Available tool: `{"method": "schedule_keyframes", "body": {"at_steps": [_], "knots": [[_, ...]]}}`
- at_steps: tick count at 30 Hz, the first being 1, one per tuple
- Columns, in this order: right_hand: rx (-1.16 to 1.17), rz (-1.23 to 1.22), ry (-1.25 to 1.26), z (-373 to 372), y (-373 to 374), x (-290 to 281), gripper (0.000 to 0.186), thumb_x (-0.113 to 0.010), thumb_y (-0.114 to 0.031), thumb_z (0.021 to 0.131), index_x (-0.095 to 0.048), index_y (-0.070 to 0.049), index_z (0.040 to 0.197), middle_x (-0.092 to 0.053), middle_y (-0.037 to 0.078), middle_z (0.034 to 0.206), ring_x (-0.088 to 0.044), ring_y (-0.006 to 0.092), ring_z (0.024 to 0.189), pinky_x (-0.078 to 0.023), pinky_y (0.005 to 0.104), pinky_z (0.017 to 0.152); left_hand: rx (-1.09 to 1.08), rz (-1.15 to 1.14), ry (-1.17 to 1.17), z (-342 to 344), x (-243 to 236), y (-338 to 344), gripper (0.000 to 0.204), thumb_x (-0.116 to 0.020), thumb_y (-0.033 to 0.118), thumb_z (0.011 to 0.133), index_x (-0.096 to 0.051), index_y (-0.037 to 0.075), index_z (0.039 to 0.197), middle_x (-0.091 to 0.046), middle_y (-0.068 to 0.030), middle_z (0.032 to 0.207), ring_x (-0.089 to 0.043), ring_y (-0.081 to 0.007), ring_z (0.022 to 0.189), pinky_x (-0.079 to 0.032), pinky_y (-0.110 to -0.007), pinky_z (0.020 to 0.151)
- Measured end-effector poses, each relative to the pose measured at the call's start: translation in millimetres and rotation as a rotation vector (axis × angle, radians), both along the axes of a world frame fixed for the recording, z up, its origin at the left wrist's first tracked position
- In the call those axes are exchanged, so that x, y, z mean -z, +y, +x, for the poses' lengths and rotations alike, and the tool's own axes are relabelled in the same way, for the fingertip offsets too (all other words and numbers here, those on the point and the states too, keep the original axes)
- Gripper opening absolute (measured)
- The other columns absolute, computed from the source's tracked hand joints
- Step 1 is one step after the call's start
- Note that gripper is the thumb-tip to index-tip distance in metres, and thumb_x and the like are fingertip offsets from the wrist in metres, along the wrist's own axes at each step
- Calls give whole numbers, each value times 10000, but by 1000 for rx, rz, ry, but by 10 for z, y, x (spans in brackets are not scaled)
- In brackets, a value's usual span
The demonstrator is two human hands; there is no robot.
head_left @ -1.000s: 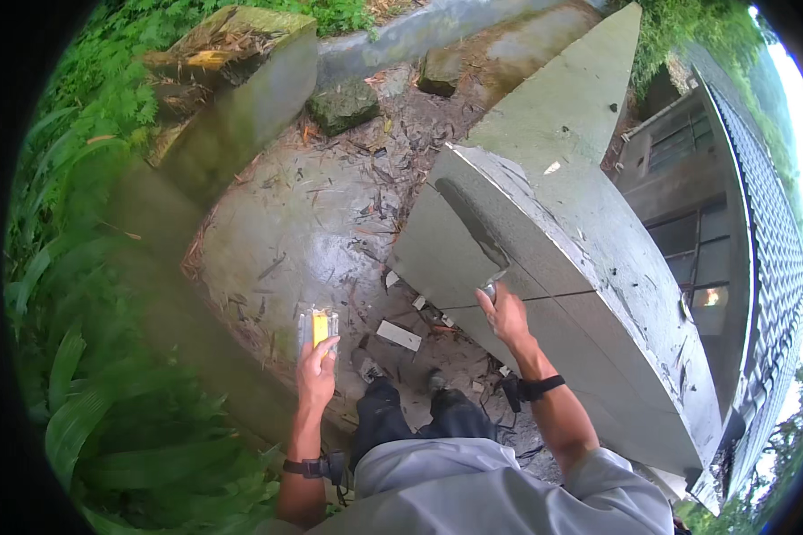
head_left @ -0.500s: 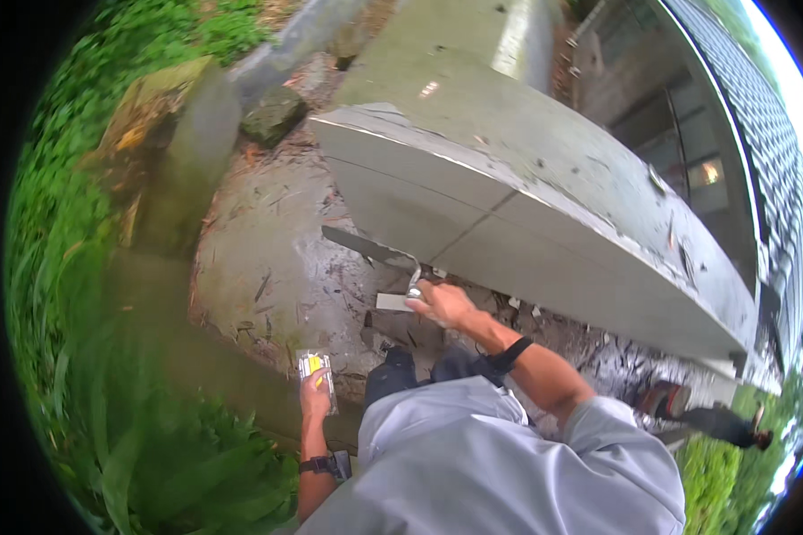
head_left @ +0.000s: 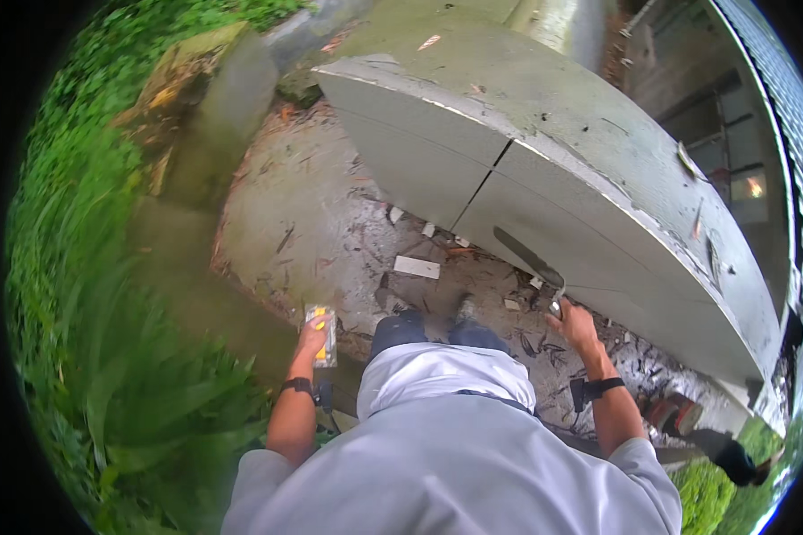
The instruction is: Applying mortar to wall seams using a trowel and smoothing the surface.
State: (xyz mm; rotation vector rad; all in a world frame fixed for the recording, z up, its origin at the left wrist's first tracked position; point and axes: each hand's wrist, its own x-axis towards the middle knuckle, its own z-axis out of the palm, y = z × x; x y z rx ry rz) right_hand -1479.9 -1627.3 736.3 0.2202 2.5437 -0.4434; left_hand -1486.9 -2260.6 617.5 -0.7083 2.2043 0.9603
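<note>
My right hand (head_left: 576, 326) is closed around the handle of a trowel (head_left: 528, 256) with a long, narrow grey blade and a bent metal neck. The blade points up and left in front of the smooth grey face of a low wall (head_left: 437, 160); whether it touches cannot be told. A dark upright gap (head_left: 483, 187) splits that face, left of the blade. Low on the left, my left hand (head_left: 310, 339) grips a flat, pale rectangular float (head_left: 332, 346) with a yellow handle, held away from the wall.
A white rectangular offcut (head_left: 417, 267) and small white chips lie on the littered concrete ground (head_left: 285, 201). Green plants (head_left: 107, 392) fill the left side, beside a mossy stone block (head_left: 183, 76). A reddish round object (head_left: 675, 415) lies at lower right. A building stands behind the wall.
My right hand and the trowel have moved right along the wall, from left of the dark gap to right of it. The left hand still holds the float low. The view has shifted.
</note>
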Motion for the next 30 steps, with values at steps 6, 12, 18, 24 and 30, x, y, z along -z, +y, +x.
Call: {"method": "schedule_keyframes", "body": {"at_steps": [6,12,18,24,30], "knots": [[-51,-173,-146,830,495,1054,476,-662,-458,838,-598,1,949,-654,234,778,-657,400,745,-489,485,652,107,-38,28,-1,-214,550,318,-612,171,891,-677,203,1201,-666,-175,1165,-631,-284,1058,-478,-348,903],[561,-395,-349,2212,1018,1218,432,-680,-393,839,-607,12,973,-618,91,753,-583,204,620,-444,381,552,363,-111,-56,-75,38,586,351,-608,157,868,-680,246,1200,-648,-184,1201,-612,-306,1107,-472,-360,949],[1308,-552,-249,3806,985,1001,421,-640,-380,854,-603,-9,1048,-597,75,730,-559,213,584,-439,372,532,750,-79,77,-718,169,1313,365,-610,167,841,-674,204,1199,-642,-200,1198,-587,-344,1150,-469,-388,970],[1004,-229,-318,4367,654,731,332,-533,-309,853,-605,13,892,-577,99,688,-539,191,584,-434,382,543,943,-1,285,-834,264,2260,352,-547,214,870,-663,208,1202,-647,-200,1160,-602,-382,1083,-474,-429,946],[801,-278,-264,4266,1004,1624,313,-523,-279,881,-597,17,952,-602,105,736,-571,212,643,-448,372,590,963,-41,295,-629,7,2868,352,-547,190,865,-674,226,1191,-653,-208,1123,-618,-376,1043,-483,-449,915]]}}
